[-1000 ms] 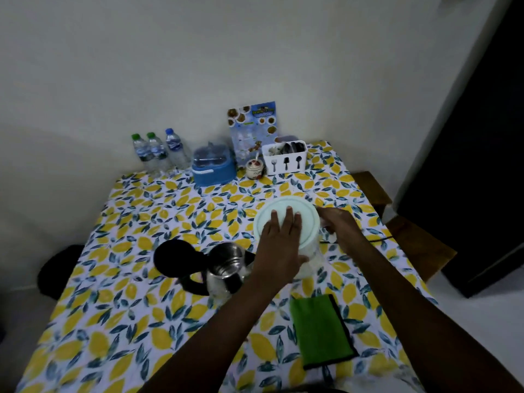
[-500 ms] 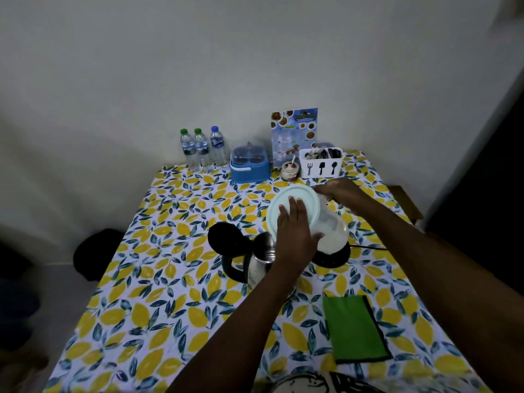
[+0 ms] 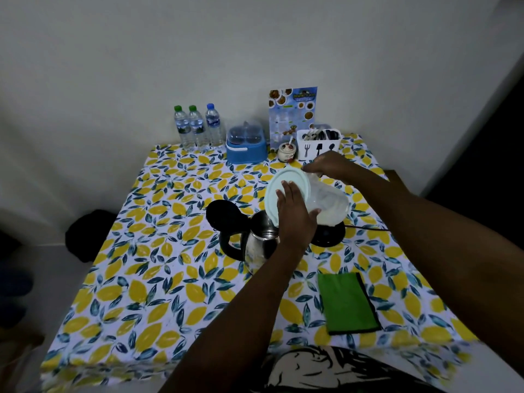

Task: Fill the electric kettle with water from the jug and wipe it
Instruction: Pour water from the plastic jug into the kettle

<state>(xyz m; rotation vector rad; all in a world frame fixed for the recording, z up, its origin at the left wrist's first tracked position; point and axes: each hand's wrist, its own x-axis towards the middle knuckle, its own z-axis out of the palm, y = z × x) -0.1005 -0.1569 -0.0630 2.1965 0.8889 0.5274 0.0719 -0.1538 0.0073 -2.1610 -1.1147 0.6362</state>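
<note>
No lettering can be read. The blue menu card standing beyond the right grip carries a yellow heading and food photos, too blurred to make out. The white cutlery holder just behind that grip bears black fork, spatula and spoon signs. The labels on the three water bottles, far beyond the left grip, are illegible.

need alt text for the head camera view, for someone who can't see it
A person tilts a lidded clear jug over an open steel kettle, left hand flat against the lid, right hand at the jug's far side. They work over a lemon-print tablecloth, with a folded green cloth nearby and water bottles by the wall.
</note>
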